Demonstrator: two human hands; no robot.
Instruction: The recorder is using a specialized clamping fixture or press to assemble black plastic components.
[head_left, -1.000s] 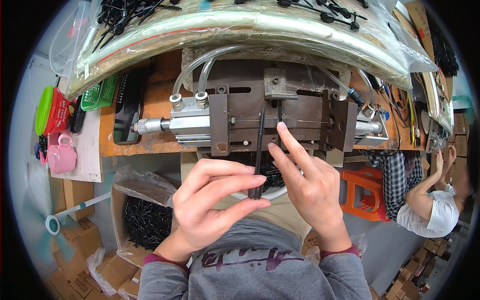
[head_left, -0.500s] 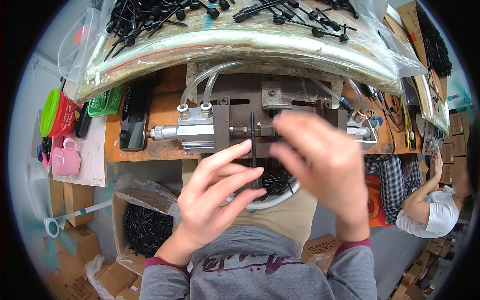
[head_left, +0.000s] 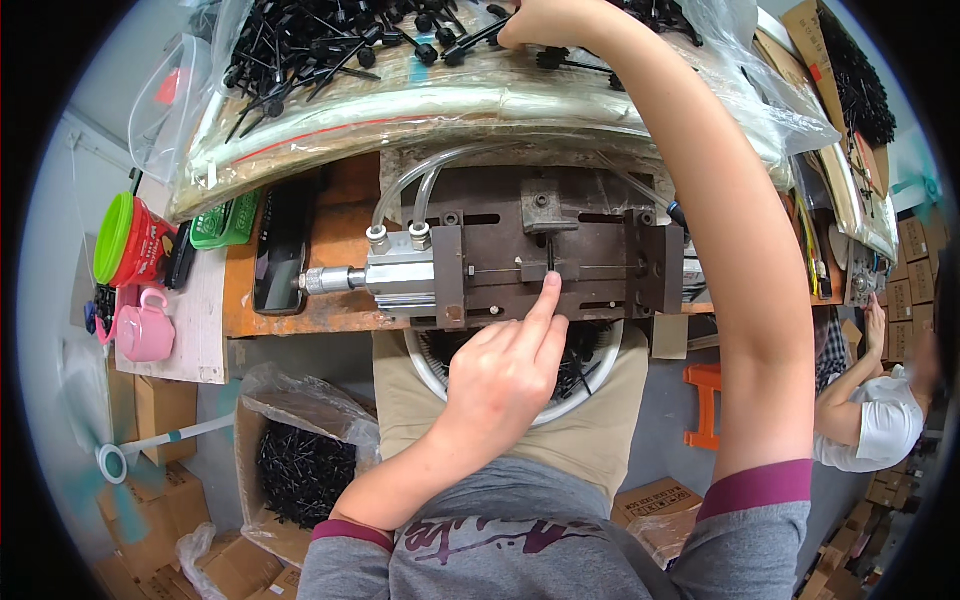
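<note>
My left hand is over the near side of a dark metal fixture. Its index finger is stretched out, with the tip touching a thin black rod at the small centre block; the other fingers are bent a little and hold nothing visible. Across the fixture, my right hand reaches into a pile of black plastic stems with knobbed ends on a plastic-covered surface. The top edge of the picture cuts off most of its fingers, so any grip is hidden.
A silver air cylinder with clear hoses sits left of the fixture. Below it, a white-rimmed tub of black parts rests between my legs. A carton of black pieces stands lower left. Another person sits at right.
My right hand has gone from above the fixture to the far pile. My left hand has shifted right, its index finger now on the rod at the centre block.
</note>
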